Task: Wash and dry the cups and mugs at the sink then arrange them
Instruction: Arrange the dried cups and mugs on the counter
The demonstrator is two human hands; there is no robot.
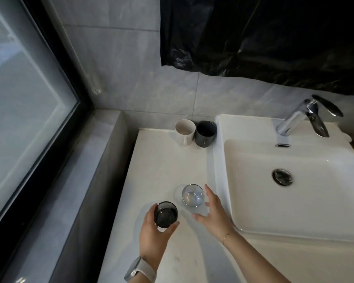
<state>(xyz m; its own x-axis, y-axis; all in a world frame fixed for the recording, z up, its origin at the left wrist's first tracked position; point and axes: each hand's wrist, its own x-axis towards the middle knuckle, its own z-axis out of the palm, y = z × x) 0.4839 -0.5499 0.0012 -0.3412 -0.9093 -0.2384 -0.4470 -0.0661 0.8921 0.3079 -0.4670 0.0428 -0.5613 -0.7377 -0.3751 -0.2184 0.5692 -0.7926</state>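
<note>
Left hand gripping dark glass, counter at 6 o'clock. Right hand spread, holding nothing, just beside clear glass. White mug, dark mug touching, standing at 12 o'clock. Judging: arranging possibly underway; washing stage unclear, sink looking dry.

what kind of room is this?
Likely a bathroom: a white basin with a chrome tap, set in a counter against grey tiled walls, beside a window.

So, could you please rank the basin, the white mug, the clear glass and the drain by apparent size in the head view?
1. Basin
2. White mug and clear glass: alike; the glass is nearer, so unranked
3. Drain
</note>
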